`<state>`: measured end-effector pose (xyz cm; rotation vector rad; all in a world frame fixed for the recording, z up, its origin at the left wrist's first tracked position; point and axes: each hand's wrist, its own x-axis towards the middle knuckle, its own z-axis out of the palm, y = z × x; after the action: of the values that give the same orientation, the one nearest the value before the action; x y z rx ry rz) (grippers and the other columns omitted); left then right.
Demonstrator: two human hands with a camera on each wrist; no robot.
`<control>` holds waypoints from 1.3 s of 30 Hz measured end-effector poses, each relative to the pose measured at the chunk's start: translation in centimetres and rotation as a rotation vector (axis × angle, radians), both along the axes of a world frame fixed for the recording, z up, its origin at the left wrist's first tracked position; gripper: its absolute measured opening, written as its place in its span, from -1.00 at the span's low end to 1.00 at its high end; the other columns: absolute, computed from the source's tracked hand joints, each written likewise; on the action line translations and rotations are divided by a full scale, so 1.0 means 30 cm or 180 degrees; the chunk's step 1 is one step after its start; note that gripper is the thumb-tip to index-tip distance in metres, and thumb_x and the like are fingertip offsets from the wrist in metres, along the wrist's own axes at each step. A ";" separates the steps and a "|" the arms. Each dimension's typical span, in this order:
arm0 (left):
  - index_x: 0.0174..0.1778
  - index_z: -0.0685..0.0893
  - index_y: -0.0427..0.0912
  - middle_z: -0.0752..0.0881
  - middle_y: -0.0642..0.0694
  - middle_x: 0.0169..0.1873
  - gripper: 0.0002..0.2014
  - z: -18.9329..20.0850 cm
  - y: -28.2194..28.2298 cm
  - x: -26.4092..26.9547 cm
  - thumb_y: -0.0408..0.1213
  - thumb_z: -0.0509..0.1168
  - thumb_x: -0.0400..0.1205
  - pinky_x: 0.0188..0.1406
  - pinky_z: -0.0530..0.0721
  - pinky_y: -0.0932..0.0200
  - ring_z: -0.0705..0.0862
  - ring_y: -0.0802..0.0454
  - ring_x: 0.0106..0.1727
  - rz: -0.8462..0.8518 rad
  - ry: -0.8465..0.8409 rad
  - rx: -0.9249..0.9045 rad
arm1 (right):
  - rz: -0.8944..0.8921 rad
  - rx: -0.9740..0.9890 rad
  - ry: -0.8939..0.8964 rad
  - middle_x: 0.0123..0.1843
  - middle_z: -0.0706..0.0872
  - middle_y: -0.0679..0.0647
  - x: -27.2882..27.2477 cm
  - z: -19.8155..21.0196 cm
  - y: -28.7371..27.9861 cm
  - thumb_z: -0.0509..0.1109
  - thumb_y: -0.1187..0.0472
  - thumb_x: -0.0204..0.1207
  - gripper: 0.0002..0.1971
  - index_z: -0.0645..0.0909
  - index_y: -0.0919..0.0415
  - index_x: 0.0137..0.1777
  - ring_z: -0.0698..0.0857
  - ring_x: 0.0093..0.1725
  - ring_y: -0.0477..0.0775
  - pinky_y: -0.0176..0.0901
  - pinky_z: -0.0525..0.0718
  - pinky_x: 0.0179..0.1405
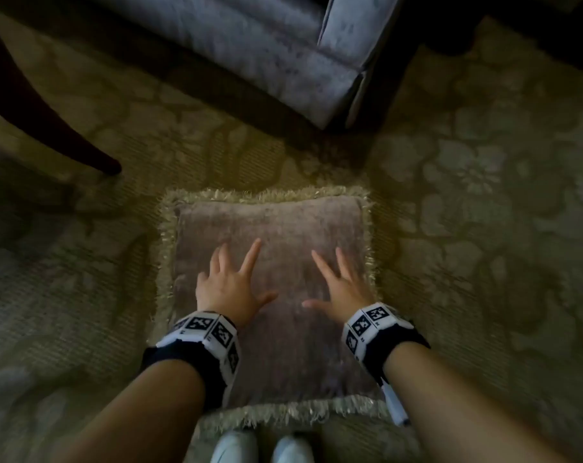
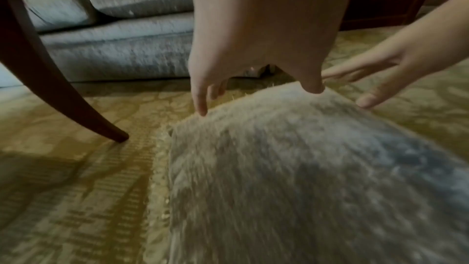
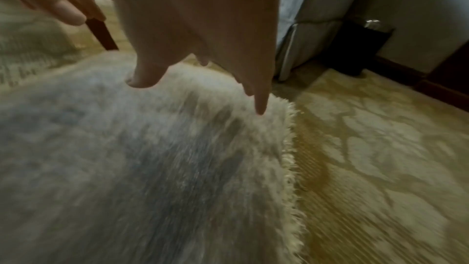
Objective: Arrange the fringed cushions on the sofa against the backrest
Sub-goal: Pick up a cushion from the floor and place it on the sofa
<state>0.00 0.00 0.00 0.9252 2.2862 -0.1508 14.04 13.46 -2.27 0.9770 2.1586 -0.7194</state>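
A grey-brown velvet cushion [image 1: 276, 235] with a pale fringe lies flat on the patterned carpet in front of me. My left hand [image 1: 231, 284] hovers over its left half with fingers spread and straight. My right hand [image 1: 338, 285] is over its right half, fingers spread the same way. Neither hand holds anything. In the left wrist view the cushion [image 2: 291, 178] fills the lower right under my left hand [image 2: 253, 67]. In the right wrist view the cushion [image 3: 127, 168] and its fringe lie below my right hand [image 3: 203, 63]. The grey sofa [image 1: 266, 51] stands just beyond.
A dark curved wooden furniture leg [image 1: 49, 121] stands on the carpet [image 1: 483, 212] at the left. My white shoes [image 1: 263, 449] are at the cushion's near edge. A dark small bin [image 3: 355, 47] sits beside the sofa's end, near the wall.
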 end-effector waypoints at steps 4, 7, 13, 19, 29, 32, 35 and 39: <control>0.59 -0.33 0.26 -0.26 -0.26 0.64 -0.10 -0.159 -0.033 -0.020 0.40 0.07 0.49 0.57 0.16 -0.19 -0.22 -0.21 0.67 -0.0151 0.0120 -0.0116 | 0.0467 0.0344 -0.0147 0.66 -0.46 0.12 -0.025 -0.154 -0.003 0.33 -0.28 0.44 -0.05 -0.27 -0.28 0.63 -0.27 0.67 0.28 0.33 0.00 0.58; 0.58 -0.37 0.25 -0.31 -0.28 0.63 -0.13 -0.252 -0.042 -0.012 0.36 0.04 0.53 0.59 0.11 -0.22 -0.26 -0.23 0.66 -0.0261 0.0032 -0.0331 | 0.0503 0.0505 -0.0089 0.67 -0.46 0.12 -0.016 -0.244 -0.013 0.33 -0.27 0.45 -0.04 -0.30 -0.28 0.62 -0.30 0.67 0.30 0.35 -0.02 0.60; 0.55 -0.40 0.29 -0.37 -0.29 0.61 -0.04 -0.306 -0.098 -0.052 0.41 0.13 0.44 0.58 0.12 -0.26 -0.29 -0.26 0.65 0.0079 -0.0025 -0.0135 | 0.0320 0.0651 0.0067 0.65 -0.49 0.07 0.038 -0.281 0.037 0.34 -0.40 0.32 0.03 -0.33 -0.36 0.58 -0.34 0.66 0.26 0.34 -0.05 0.62; 0.49 -0.43 0.41 -0.38 -0.34 0.59 0.11 -0.349 -0.179 -0.148 0.43 0.28 0.29 0.49 0.19 -0.46 -0.28 -0.36 0.63 0.0931 -0.0496 -0.0197 | -0.0508 0.0352 -0.0487 0.64 -0.52 0.12 0.137 -0.327 0.158 0.44 -0.44 0.17 0.16 -0.38 -0.44 0.53 -0.35 0.64 0.36 0.56 0.05 0.51; 0.48 -0.40 0.39 0.08 -0.22 0.65 0.27 -0.452 -0.270 -0.205 0.24 0.53 0.18 0.60 0.20 -0.18 0.14 -0.23 0.63 0.1859 -0.1266 0.0402 | -0.0851 -0.0096 -0.0256 0.70 -0.26 0.25 0.140 -0.402 0.191 0.58 -0.34 0.06 0.32 -0.55 -0.50 0.41 -0.11 0.67 0.38 0.33 0.12 0.60; 0.57 -0.34 0.26 0.15 -0.17 0.64 0.26 -0.463 -0.270 -0.200 0.14 0.54 0.24 0.60 0.22 -0.11 0.18 -0.22 0.62 0.1800 -0.1226 0.0531 | -0.1037 -0.0402 0.0005 0.71 -0.16 0.15 0.142 -0.404 0.202 0.63 -0.13 0.18 0.32 -0.47 -0.30 0.55 -0.03 0.69 0.24 0.17 0.10 0.62; 0.59 -0.30 0.18 0.17 -0.18 0.63 0.27 -0.468 -0.267 -0.188 0.16 0.54 0.21 0.60 0.23 -0.06 0.20 -0.18 0.62 0.1596 -0.1029 0.0749 | -0.1235 -0.0490 0.0162 0.72 -0.12 0.06 0.146 -0.427 0.215 0.71 -0.07 0.06 0.41 -0.46 -0.35 0.54 -0.02 0.69 0.19 0.21 0.08 0.64; 0.61 -0.29 0.12 0.12 -0.13 0.65 0.32 -0.450 -0.267 -0.201 0.06 0.60 0.19 0.59 0.25 -0.09 0.19 -0.14 0.62 0.1330 -0.1135 0.0968 | -0.1420 -0.0537 0.0320 0.72 -0.05 0.07 0.139 -0.423 0.210 0.76 0.01 -0.02 0.46 -0.41 -0.39 0.54 -0.01 0.68 0.20 0.24 0.08 0.63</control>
<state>-6.03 -8.00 -13.49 0.5403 2.1370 0.5137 18.20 19.78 -14.96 1.3719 1.9381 -1.1621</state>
